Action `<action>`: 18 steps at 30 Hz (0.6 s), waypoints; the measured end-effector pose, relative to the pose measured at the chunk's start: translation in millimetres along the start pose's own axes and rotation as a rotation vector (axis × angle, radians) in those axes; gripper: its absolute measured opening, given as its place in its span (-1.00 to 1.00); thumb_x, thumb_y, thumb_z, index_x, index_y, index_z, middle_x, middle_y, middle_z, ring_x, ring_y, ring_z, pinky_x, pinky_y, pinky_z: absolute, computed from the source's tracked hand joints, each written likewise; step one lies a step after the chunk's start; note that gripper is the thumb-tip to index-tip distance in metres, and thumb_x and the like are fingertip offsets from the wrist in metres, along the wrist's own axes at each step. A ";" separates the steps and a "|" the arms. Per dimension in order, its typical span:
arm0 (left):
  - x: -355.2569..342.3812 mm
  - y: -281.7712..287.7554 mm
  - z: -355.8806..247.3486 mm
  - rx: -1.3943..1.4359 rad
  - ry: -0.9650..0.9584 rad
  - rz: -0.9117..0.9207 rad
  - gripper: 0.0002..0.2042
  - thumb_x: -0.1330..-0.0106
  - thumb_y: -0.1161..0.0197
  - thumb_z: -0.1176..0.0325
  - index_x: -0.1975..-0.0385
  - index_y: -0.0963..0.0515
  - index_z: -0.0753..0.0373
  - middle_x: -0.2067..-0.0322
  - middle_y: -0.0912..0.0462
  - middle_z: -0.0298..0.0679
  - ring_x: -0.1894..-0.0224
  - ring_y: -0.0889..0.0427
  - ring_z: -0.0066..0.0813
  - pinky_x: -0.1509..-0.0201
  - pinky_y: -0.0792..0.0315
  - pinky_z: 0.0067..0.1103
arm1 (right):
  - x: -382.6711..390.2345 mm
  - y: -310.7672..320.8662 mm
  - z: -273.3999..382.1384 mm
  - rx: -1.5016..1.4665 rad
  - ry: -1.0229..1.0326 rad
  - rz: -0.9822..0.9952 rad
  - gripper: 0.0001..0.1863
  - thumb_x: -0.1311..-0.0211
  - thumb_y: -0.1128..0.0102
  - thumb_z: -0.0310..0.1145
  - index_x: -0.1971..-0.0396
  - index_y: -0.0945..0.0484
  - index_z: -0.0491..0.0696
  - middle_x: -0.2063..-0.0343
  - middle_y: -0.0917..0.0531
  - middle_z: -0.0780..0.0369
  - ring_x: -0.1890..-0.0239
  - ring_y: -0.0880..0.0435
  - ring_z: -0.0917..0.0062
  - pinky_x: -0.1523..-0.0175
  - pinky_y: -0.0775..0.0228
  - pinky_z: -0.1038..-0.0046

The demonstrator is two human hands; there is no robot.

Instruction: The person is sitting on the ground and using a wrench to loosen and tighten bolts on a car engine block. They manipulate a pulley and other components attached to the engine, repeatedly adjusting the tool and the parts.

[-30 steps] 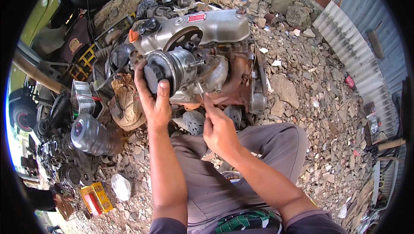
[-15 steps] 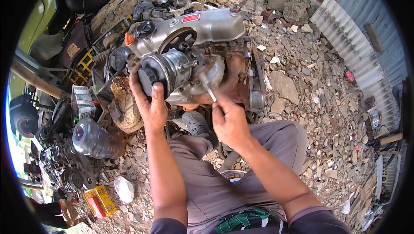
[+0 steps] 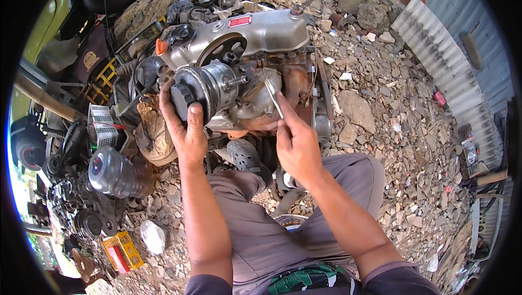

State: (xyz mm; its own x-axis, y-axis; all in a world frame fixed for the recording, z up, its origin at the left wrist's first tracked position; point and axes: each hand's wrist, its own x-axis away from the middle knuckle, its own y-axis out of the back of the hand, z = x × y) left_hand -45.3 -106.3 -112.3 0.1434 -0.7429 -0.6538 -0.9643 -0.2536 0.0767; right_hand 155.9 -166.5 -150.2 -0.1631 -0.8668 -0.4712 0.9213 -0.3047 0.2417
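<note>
My left hand (image 3: 184,135) grips a round metal pump-like part (image 3: 216,86) by its black cap (image 3: 182,96); whether the part is attached to the engine behind it is unclear. My right hand (image 3: 293,140) holds a thin pale tool (image 3: 275,101), its end against the silver casting (image 3: 261,111) just right of that part. The engine stands before me, with a silver valve cover (image 3: 266,27) bearing a red label, a black pulley (image 3: 209,53) and a rusty manifold (image 3: 298,89).
Rubble (image 3: 402,159) spreads to the right, bordered by corrugated sheets (image 3: 459,50). At the left are a plastic jug (image 3: 111,173), engine parts (image 3: 89,221), crates (image 3: 103,124) and a yellow tray (image 3: 128,246). My legs (image 3: 359,173) and clogs (image 3: 244,156) are below the engine.
My right hand and its tool have moved right and slightly up along the casting. My left hand still grips the round part, shifted slightly left in view.
</note>
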 end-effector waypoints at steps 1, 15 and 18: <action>1.0 -1.6 -0.9 0.011 0.010 -0.004 -0.20 -0.33 -0.32 -0.06 -0.40 -0.15 0.29 -0.28 -0.28 -0.14 -0.31 -0.25 -0.32 -0.42 -0.09 -0.38 | -8.3 1.1 -1.1 0.013 0.019 -0.010 -0.37 -0.18 -0.03 -0.65 -0.32 -0.37 -0.09 0.41 -0.61 -0.05 0.37 -0.62 0.06 0.17 -0.46 0.24; 1.2 -2.8 -0.5 -0.088 -0.045 -0.019 -0.22 -0.35 -0.20 -0.19 -0.36 -0.22 0.30 -0.24 -0.31 -0.13 -0.30 -0.26 -0.30 -0.41 -0.08 -0.38 | 7.8 -25.7 -16.8 -0.313 -0.357 -0.037 -0.48 -0.42 0.12 -0.50 -0.37 -0.25 -0.25 0.01 -0.65 -0.05 0.14 -0.63 0.47 -0.05 -0.42 0.49; 0.2 -1.4 1.9 -0.072 -0.039 -0.014 -0.19 -0.32 -0.23 -0.20 -0.38 -0.20 0.28 -0.25 -0.31 -0.13 -0.29 -0.28 -0.30 -0.40 -0.13 -0.38 | 38.4 -43.3 -11.7 -0.154 -0.367 0.203 -0.40 -0.38 0.06 -0.48 -0.44 -0.21 -0.07 0.28 -0.66 0.06 0.34 -0.57 0.54 0.13 -0.44 0.50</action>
State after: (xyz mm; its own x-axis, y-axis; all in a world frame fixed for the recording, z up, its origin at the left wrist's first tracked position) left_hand -44.4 -104.9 -114.0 0.1462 -0.7147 -0.6839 -0.9435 -0.3087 0.1209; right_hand 113.9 -182.0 -188.7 -0.0627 -0.9941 -0.0886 0.9848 -0.0760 0.1563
